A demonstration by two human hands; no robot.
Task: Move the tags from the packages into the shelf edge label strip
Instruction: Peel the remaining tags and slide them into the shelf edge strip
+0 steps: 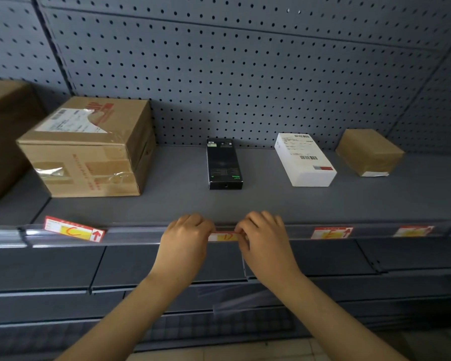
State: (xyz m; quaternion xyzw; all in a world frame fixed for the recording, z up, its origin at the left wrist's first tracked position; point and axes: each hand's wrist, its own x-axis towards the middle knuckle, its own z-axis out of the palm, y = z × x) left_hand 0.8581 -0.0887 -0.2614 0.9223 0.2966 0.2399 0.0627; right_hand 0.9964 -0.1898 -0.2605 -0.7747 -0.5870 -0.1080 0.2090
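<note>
The tag (223, 236), red-edged with a yellow handwritten panel, is pinched endwise by left hand (186, 237) and right hand (264, 237).

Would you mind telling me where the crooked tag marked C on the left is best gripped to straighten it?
Probably by its raised left end, pinched from above and in front. The C tag sits tilted, its left end standing proud of the label strip while its right, arrow end dips into the channel, so the left end looks freest to grip.
</note>
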